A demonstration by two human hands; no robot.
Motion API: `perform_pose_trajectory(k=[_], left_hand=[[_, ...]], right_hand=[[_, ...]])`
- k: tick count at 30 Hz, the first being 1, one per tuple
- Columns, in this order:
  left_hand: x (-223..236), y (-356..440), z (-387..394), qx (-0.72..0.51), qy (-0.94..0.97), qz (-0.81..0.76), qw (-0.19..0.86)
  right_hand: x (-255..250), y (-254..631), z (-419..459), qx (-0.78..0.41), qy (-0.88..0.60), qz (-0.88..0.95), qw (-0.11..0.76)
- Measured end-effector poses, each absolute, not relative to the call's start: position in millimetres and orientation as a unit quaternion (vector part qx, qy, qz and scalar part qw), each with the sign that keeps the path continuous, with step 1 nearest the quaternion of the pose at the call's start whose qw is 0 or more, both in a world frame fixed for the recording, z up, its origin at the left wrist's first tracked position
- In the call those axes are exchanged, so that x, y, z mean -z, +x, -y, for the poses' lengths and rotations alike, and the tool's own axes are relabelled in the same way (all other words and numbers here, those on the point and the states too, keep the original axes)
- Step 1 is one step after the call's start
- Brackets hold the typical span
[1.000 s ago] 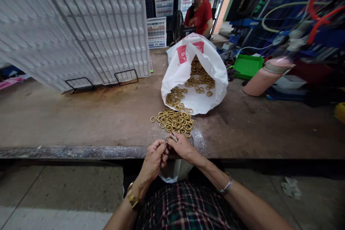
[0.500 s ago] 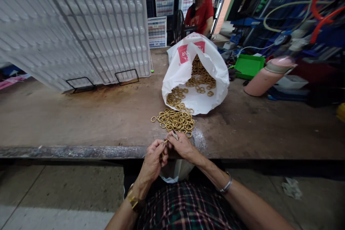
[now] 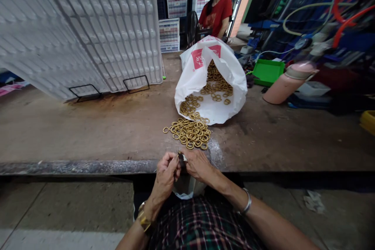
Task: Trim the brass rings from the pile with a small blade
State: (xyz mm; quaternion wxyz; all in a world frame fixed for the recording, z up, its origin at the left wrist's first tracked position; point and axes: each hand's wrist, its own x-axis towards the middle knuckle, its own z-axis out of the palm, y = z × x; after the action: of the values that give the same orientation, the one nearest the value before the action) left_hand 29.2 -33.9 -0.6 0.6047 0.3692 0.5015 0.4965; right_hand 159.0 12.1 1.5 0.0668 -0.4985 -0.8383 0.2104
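My left hand (image 3: 165,174) and my right hand (image 3: 197,164) meet at the near edge of the workbench (image 3: 88,133), fingers pinched together around a small dark piece (image 3: 181,159) that I cannot name. Just beyond them lies a pile of brass rings (image 3: 190,133) on the bench. More rings spill from an open white plastic bag (image 3: 211,78) lying on its side behind the pile. A pale bag or cloth (image 3: 184,187) hangs below the bench edge under my hands.
A large white moulded tray (image 3: 88,27) leans on wire stands at the back left. A pink cylinder (image 3: 288,82) and a green tray (image 3: 268,71) lie at the right. A person in a red shirt (image 3: 216,11) sits beyond the bag, before stacked white crates (image 3: 170,35).
Both hands have drawn back slightly from the ring pile toward the bench edge. The thin light piece in my right fingers is gone from view; a dark piece shows between the hands.
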Motion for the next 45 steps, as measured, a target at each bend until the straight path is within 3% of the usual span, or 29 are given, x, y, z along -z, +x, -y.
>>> perform_pose_trajectory(k=[5,12,21,32,36,40,45], left_hand=[[-24,28,44,-0.506,0.320,-0.433,0.674],[-29,24,31,-0.546,0.160,-0.382,0.728],[-11,23,28,-0.524,0.075,-0.364,0.767],[-7,27,28,-0.502,0.111,-0.385,0.767],[-6,33,29,-0.500,0.243,-0.460,0.692],[-1,35,30,-0.488,0.440,-0.546,0.520],[1,31,27,-0.471,0.611,-0.499,0.395]], right_hand=[[4,169,-14,-0.168,-0.540,0.822,0.070],[7,213,-17,-0.116,-0.654,0.729,0.164],[6,213,-16,-0.101,-0.699,0.699,0.110],[3,209,-17,-0.115,-0.685,0.705,0.143],[7,203,-18,-0.173,-0.657,0.703,0.212],[5,189,-19,-0.295,-0.612,0.674,0.289],[-3,177,-17,-0.436,-0.571,0.612,0.331]])
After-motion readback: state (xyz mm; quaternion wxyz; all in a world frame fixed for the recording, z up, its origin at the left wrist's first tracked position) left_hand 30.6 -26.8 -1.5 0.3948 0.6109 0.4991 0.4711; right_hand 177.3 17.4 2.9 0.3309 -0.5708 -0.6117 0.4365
